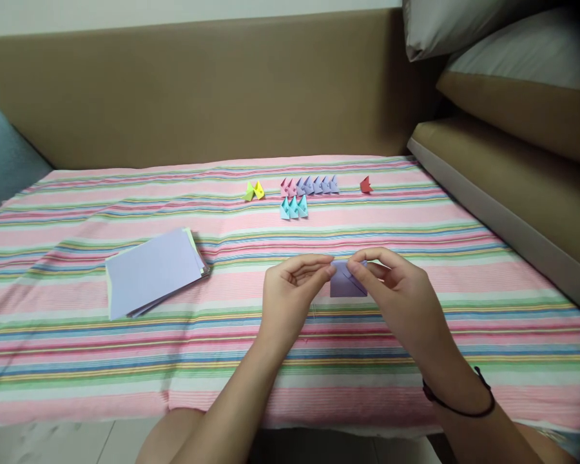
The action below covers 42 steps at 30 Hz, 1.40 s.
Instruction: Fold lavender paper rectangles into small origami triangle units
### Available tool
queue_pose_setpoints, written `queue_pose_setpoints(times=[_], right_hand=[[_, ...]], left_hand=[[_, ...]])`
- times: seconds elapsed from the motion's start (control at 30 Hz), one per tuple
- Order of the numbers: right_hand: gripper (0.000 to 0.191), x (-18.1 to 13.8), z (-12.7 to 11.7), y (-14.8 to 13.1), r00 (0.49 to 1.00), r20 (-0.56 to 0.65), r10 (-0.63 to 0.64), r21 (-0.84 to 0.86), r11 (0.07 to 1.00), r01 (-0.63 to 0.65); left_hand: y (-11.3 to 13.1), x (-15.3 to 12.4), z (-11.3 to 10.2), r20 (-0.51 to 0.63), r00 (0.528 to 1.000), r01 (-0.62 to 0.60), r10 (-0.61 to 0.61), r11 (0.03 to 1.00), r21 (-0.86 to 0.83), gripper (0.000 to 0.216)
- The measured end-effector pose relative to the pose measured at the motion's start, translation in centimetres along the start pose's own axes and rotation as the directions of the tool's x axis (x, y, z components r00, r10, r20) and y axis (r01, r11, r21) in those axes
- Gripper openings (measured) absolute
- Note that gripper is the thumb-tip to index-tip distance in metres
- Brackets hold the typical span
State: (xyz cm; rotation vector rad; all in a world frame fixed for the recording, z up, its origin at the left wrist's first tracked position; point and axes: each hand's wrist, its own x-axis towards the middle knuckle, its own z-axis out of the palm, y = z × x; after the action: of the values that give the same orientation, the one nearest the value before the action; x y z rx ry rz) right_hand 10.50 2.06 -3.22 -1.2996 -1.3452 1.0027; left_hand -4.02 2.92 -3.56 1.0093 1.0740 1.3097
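A small purple paper (344,284), partly folded, is pinched between both my hands just above the striped cloth (222,348). My left hand (292,293) grips its left upper corner with thumb and fingers closed. My right hand (396,290) pinches the top right part; a black band circles that wrist. To the left lies a stack of paper sheets (152,270), purple on top. Farther back sit small folded paper pieces: yellow-green ones (254,190), a pink and purple row (309,186), three light blue ones (294,207) and a red one (365,185).
The striped cloth covers a bed or low surface against a tan padded wall (198,90). Tan cushions and grey pillows (512,77) are piled at the right. My knees and a tiled floor show under the near edge.
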Motion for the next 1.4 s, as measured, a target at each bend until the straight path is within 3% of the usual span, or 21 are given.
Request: queue_pose_setpoints(times=[0.33,0.43,0.6,0.7,0.87,1.1,1.4], right_hand=[[0.014,-0.1,0.4,-0.2,0.997,-0.019,-0.071,-0.031,0.997,0.07],[0.013,-0.1,0.5,0.1,0.999,-0.005,-0.034,0.049,0.998,0.034],[0.032,0.2,0.6,0.5,0.992,0.117,0.042,0.239,0.969,-0.069],[0.023,0.2,0.6,0.7,0.99,0.123,0.068,0.239,0.966,-0.096],[0.024,0.2,0.5,1.2,0.995,0.061,0.075,0.212,0.973,-0.087],[0.024,0.4,0.0,1.2,0.981,0.164,0.107,0.225,0.964,-0.143],[0.022,0.4,-0.1,1.1,0.986,0.117,0.123,0.194,0.97,-0.144]], left_hand=[[-0.3,0.1,0.2,-0.056,0.998,-0.007,0.006,1.0,-0.002,0.017],[-0.4,0.1,0.1,-0.077,0.997,0.019,-0.02,1.0,-0.011,0.017],[-0.2,0.2,-0.2,-0.098,0.994,0.041,-0.043,0.999,-0.024,0.017],[-0.1,0.2,-0.2,-0.1,0.994,0.045,-0.047,0.999,-0.026,0.018],[-0.2,0.2,-0.1,-0.078,0.996,0.033,-0.033,0.999,0.003,0.015],[-0.2,0.2,-0.2,-0.045,0.999,0.021,-0.02,1.0,0.017,0.015],[-0.2,0.3,-0.3,-0.014,1.0,-0.02,0.02,1.0,0.019,0.02]])
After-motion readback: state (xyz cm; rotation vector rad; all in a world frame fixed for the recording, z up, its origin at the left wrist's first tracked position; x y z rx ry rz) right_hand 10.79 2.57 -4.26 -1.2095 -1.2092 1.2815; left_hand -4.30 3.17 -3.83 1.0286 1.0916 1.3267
